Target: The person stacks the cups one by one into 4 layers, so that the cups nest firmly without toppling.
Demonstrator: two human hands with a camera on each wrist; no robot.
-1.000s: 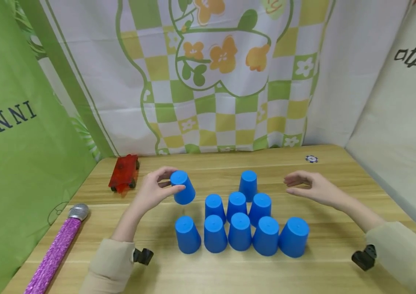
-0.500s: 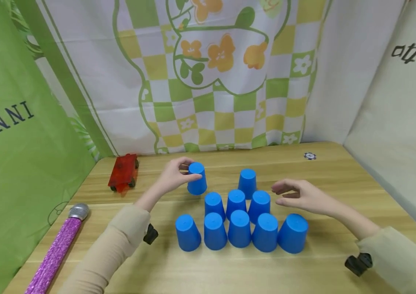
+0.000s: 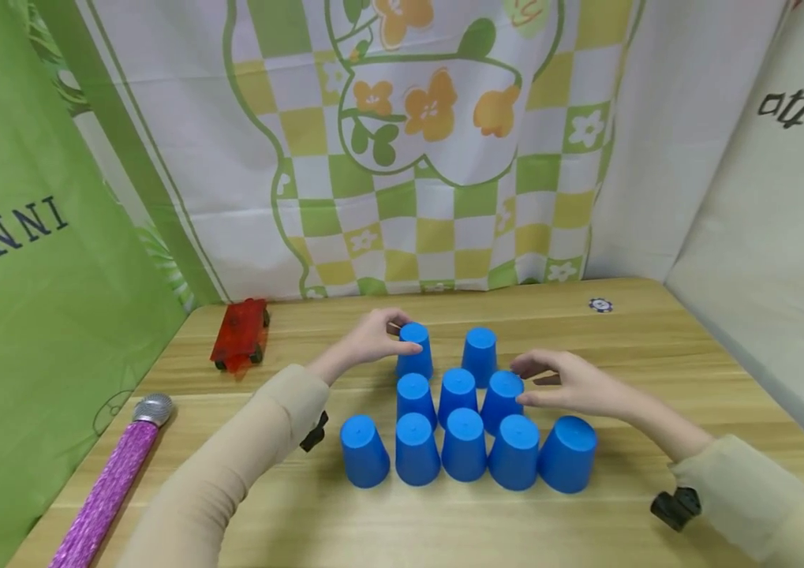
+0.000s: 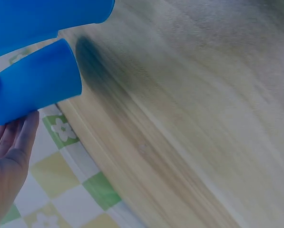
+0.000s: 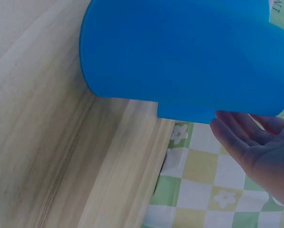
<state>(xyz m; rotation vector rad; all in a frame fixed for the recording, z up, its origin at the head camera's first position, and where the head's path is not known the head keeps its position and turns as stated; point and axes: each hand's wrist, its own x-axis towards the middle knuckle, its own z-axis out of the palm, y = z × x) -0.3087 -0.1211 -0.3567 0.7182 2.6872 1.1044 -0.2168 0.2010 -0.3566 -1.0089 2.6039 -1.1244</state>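
Note:
In the head view, my left hand pinches an upside-down blue plastic cup between thumb and fingers. That cup is at the back left of the group, behind a middle-row cup; the left wrist view shows fingers along the side of the gripped cup. My right hand has its fingers loosely bent beside the rightmost middle-row cup, thumb tip right at its side. Left of that one stands another cup. One more blue cup stands at the back right, all upside down.
A front row of several blue cups stands nearest me. On the left lie a glittery purple microphone and a red toy car chassis. A poker chip lies at the back right. Patterned cloth hangs behind the table.
My left hand has carried its cup rightward, to the back left of the group. My right hand has moved left, up to the rightmost middle-row cup. The other cups have stayed put.

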